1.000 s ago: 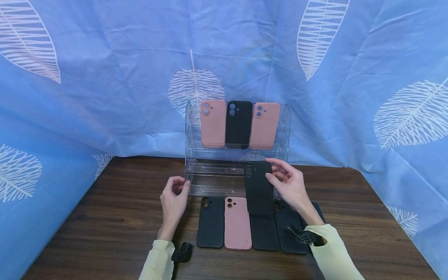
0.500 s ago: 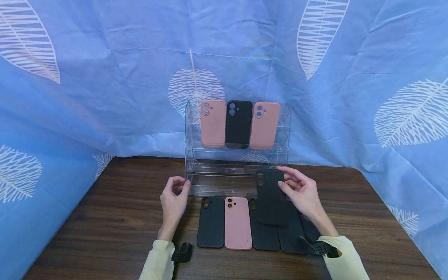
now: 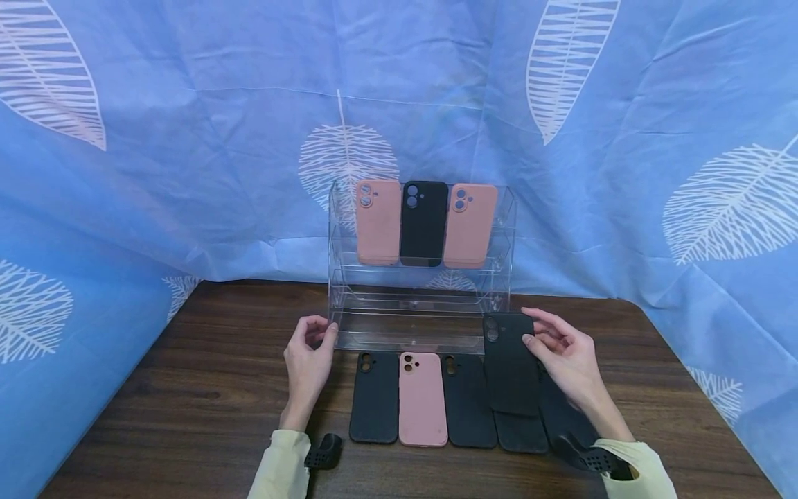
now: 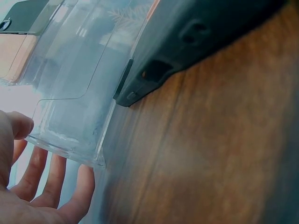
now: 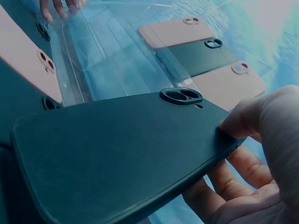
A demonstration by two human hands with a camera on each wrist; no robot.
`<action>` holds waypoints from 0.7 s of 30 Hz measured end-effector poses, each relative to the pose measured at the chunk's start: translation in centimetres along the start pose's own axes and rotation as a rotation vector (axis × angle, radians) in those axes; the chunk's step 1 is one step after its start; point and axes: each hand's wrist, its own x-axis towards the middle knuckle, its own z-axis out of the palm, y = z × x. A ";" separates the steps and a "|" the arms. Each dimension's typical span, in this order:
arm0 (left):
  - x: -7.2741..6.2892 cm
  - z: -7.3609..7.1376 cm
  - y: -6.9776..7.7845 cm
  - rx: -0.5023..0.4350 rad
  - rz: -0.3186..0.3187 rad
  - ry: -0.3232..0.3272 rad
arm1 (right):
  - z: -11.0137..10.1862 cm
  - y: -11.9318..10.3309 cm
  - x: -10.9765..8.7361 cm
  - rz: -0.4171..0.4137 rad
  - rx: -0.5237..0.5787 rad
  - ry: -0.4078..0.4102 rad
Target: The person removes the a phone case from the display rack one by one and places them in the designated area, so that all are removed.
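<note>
My right hand (image 3: 569, 364) pinches a black phone case (image 3: 511, 364) by its upper right edge, thumb on the back face and fingers behind, as the right wrist view shows. That case is held over the right end of a row of cases, partly covering another black case (image 3: 522, 435). My left hand (image 3: 309, 357) grips the left end of a clear tiered display rack (image 3: 405, 341); in the left wrist view the thumb (image 4: 21, 125) and fingers lie on either side of its edge. On the rack's top tier lean a pink case (image 3: 377, 225), a black case (image 3: 424, 225) and another pink case (image 3: 470, 227).
In front of the rack lie a black case (image 3: 374, 402), a pink case (image 3: 422, 405), a second black case (image 3: 469, 409) and, at the right, a partly hidden black case (image 3: 564, 410). Blue leaf-patterned cloth (image 3: 249, 138) hangs behind the wooden table (image 3: 187, 388).
My right hand has carried the black case rightward and a little nearer, away from the rack's lower tier. The left hand and the rack have stayed put.
</note>
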 end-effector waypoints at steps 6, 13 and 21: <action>0.0 0.0 -0.1 0.001 0.005 0.003 | -1.2 0.5 -0.4 0.034 -0.030 0.016; 0.1 0.0 -0.1 0.001 0.014 0.007 | -2.8 1.1 -0.9 0.059 -0.035 0.044; 0.0 0.0 -0.1 -0.003 0.016 0.004 | -4.7 1.9 -1.5 0.103 -0.062 0.091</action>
